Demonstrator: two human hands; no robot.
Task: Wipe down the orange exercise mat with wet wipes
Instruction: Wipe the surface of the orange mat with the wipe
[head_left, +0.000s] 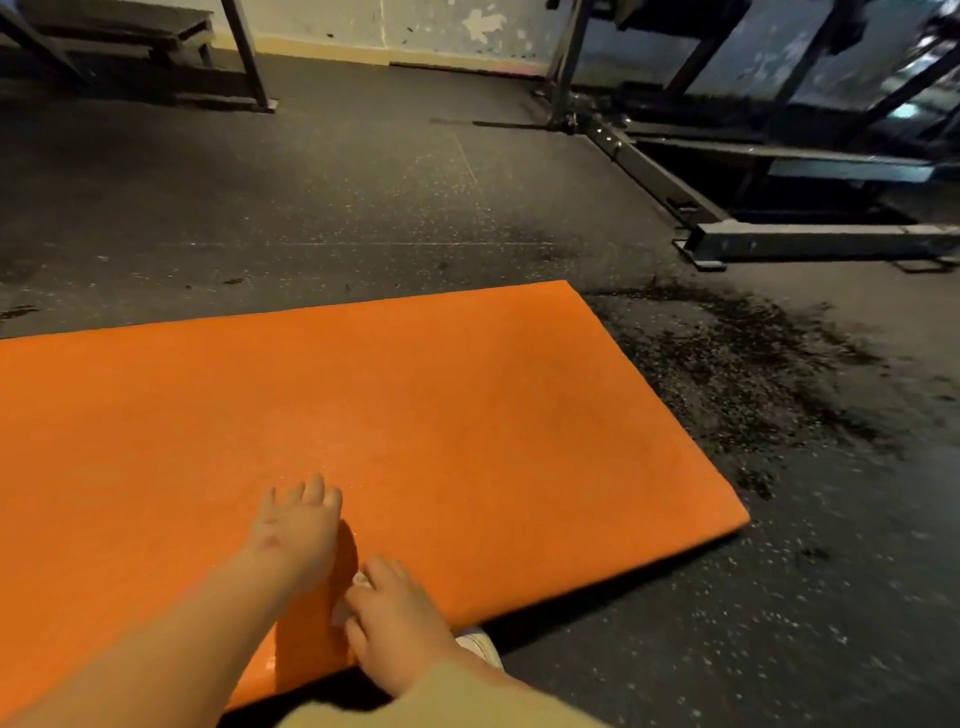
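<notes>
The orange exercise mat (415, 395) lies flat on the dark rubber floor and fills the lower left of the view. My left hand (296, 525) reaches out over the mat with its fingers spread, low over or on its surface. My right hand (397, 618) is near the mat's front edge, fingers bent over a bunched white wet wipe (362, 579) that it holds down on the mat. Only small bits of the wipe show past the fingers. A faint damp sheen shows on the mat ahead of my left hand.
A steel equipment frame (779, 241) stands on the floor at the back right. A dark bench (130, 36) is at the back left. A dark speckled patch (753, 374) marks the floor right of the mat. A white shoe (480, 647) shows beside my right wrist.
</notes>
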